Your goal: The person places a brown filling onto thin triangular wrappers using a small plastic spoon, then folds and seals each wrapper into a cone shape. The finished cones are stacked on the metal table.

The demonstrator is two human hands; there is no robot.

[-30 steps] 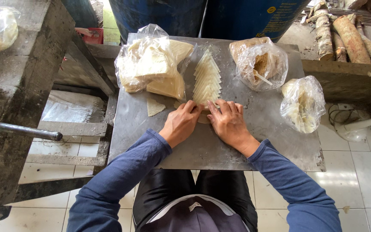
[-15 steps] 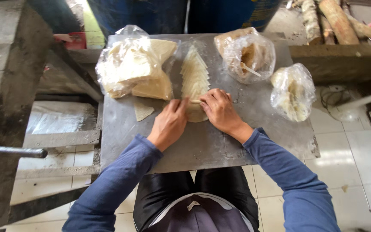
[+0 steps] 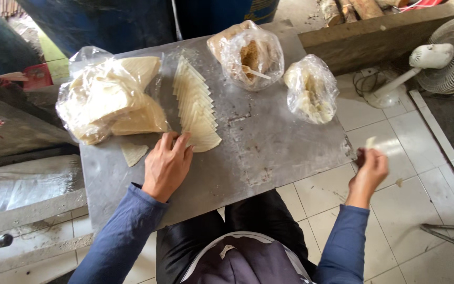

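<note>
While left hand [image 3: 167, 164] lies flat, fingers spread, touching fanned wrapper row [image 3: 195, 105] on metal tabletop [image 3: 269, 142], right hand [image 3: 371, 167] pinches small scrap off table edge. Wrappers look thin, light, tear-prone; lift by edge w/ fingertips.

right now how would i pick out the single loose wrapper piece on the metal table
Start at the grey metal table and find the big clear bag of pale sheets at its left. Just below that bag, left of the left hand, lies one small pale triangle, alone and flat, apart from the fanned row of wrappers.
</note>
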